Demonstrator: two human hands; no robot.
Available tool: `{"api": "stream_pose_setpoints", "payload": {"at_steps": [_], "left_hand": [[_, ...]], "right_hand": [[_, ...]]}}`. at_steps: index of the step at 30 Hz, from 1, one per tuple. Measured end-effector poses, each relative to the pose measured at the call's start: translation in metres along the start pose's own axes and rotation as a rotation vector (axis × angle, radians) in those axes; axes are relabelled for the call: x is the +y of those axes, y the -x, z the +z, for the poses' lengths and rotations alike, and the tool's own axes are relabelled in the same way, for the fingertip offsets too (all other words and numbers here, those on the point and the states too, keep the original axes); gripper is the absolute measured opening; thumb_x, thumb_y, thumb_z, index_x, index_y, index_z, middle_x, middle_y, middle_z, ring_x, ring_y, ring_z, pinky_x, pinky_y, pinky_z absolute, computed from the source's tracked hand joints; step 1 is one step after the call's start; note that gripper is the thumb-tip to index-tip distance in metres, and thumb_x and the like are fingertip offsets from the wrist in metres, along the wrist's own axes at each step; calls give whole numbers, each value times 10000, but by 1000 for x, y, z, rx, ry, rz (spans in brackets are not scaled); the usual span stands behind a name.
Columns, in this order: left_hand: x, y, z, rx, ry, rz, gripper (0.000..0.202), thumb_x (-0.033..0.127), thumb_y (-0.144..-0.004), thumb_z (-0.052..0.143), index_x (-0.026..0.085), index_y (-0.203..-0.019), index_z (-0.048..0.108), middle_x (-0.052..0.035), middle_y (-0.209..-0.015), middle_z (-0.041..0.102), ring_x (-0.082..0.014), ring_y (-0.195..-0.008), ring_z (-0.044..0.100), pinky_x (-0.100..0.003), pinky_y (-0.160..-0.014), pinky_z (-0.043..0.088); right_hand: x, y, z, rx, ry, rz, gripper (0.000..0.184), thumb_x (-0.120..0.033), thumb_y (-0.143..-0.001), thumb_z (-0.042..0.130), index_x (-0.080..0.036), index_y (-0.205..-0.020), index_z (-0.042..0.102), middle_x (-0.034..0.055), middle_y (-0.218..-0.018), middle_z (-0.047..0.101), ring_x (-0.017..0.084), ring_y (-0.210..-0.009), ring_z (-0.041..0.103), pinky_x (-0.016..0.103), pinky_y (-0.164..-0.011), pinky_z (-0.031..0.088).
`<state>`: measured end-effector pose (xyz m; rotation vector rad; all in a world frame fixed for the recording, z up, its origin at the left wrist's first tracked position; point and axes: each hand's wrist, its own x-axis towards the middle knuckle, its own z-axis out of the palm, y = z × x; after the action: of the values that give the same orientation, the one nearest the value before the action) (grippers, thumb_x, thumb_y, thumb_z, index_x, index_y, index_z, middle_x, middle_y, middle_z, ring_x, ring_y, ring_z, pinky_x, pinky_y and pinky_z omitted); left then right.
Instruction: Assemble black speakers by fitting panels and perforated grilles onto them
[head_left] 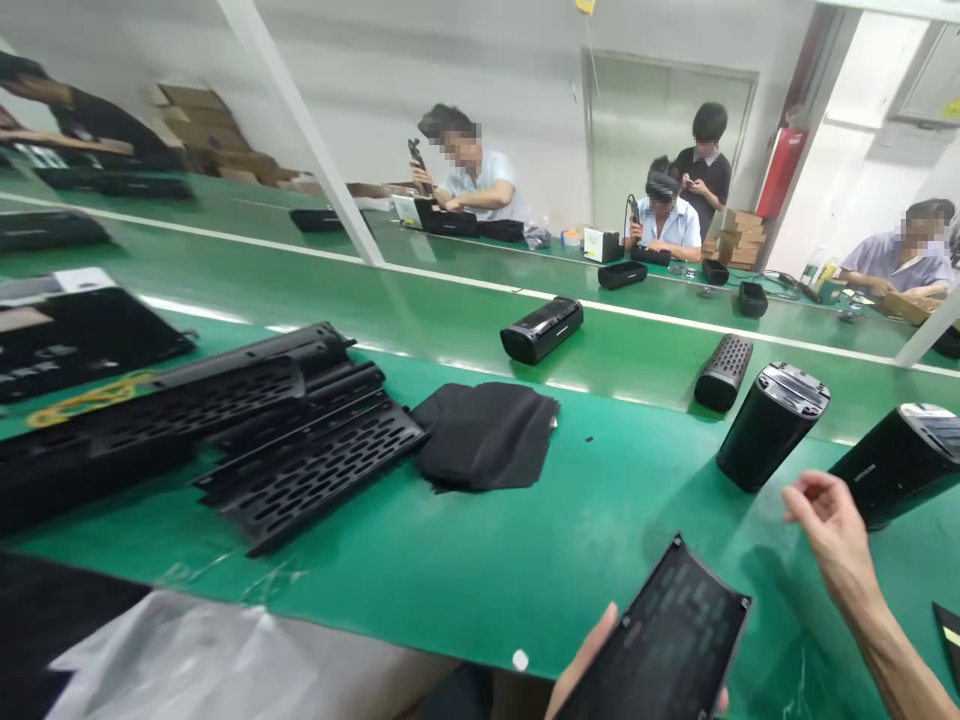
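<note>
My left hand [587, 660] is closed around a curved black plastic grille panel [660, 650], held tilted at the lower right with its inner side up. Small corner posts show on the panel, and its lower end runs out of the picture. My right hand [832, 515] is raised over the table, fingers curled in with the thumb close to them. Whether anything small sits between those fingertips is hidden. Just beyond it stand two glossy black speaker-like housings, one upright housing [772, 425] and one larger housing [900, 465] at the right edge.
Black slotted grille panels [322, 465] lie stacked at left beside a pile of black fabric sheets [487, 435]. Behind runs a green conveyor belt [420, 310] carrying a black housing [544, 328] and a perforated housing [724, 372]. Slanted white posts [300, 130] cross the view; several co-workers sit beyond.
</note>
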<state>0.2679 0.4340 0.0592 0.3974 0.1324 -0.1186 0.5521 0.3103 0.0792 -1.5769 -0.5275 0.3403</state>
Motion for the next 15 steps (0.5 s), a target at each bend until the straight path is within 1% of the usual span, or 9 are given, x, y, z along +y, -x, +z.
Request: {"api": "stream_pose_setpoints", "payload": {"at_steps": [1, 2, 3, 4, 7, 9, 11, 13, 15], "left_hand": [[2, 2, -3, -14, 7, 3, 858, 785, -846, 653, 58, -1295, 728, -198, -1191, 785, -318, -1067, 733, -335, -874, 537], [4, 4, -6, -30, 13, 17, 888, 804, -829, 658, 55, -1302, 724, -196, -1158, 794, -304, -1006, 741, -322, -829, 536], [5, 5, -10, -50, 20, 40, 925, 830, -815, 647, 56, -1316, 716, -193, -1098, 804, -293, -932, 745, -317, -783, 533], [6, 6, -13, -76, 26, 68, 964, 860, -804, 625, 56, -1328, 709, -191, -1027, 811, -283, -858, 742, -313, -741, 527], [5, 9, -20, -147, 29, 194, 1012, 909, -798, 559, 67, -1343, 695, -190, -902, 802, -246, -735, 722, -283, -661, 501], [4, 13, -23, -172, 13, 293, 1016, 918, -795, 549, 78, -1351, 685, -192, -918, 797, -228, -729, 719, -264, -642, 491], [4, 20, -25, -167, 3, 373, 1036, 921, -786, 561, 74, -1374, 663, -190, -953, 792, -216, -734, 721, -252, -627, 488], [5, 26, -26, -140, 4, 436, 1064, 922, -776, 574, 53, -1386, 644, -195, -989, 785, -215, -734, 728, -251, -610, 491], [7, 29, -23, -113, 3, 494, 1064, 918, -780, 573, 49, -1392, 629, -193, -1020, 780, -231, -739, 742, -270, -611, 512]], "right_hand": [[2, -17, -5, 79, -5, -66, 772, -601, -713, 912, -259, -1296, 540, 92, -1279, 621, 276, -1160, 617, 385, -952, 547], [3, -33, -8, 92, -17, -97, 896, -595, -651, 944, -275, -1353, 487, 101, -1403, 555, 293, -1310, 537, 412, -1069, 488], [3, -47, -9, 74, -25, -122, 982, -578, -593, 972, -278, -1378, 466, 109, -1470, 516, 306, -1390, 479, 433, -1133, 438], [3, -59, -7, 34, -30, -135, 1010, -549, -545, 995, -267, -1368, 481, 116, -1468, 529, 320, -1401, 476, 451, -1155, 417], [2, -74, 8, -72, -34, -145, 826, -455, -527, 1020, -233, -1188, 577, 84, -1219, 677, 322, -1212, 620, 476, -1104, 459], [1, -70, 18, -80, -35, -149, 717, -434, -564, 1011, -234, -1106, 587, 55, -1104, 701, 307, -1105, 655, 466, -1048, 493], [-5, -62, 24, -74, -49, -151, 656, -465, -608, 987, -246, -1082, 588, 45, -1070, 710, 303, -1055, 665, 444, -977, 530], [-19, -57, 22, -86, -76, -145, 603, -523, -660, 943, -263, -1070, 585, 41, -1042, 724, 300, -994, 686, 423, -890, 565], [-41, -55, 13, -115, -110, -126, 561, -583, -706, 892, -282, -1067, 586, 42, -1012, 742, 304, -922, 711, 421, -817, 588]]}}
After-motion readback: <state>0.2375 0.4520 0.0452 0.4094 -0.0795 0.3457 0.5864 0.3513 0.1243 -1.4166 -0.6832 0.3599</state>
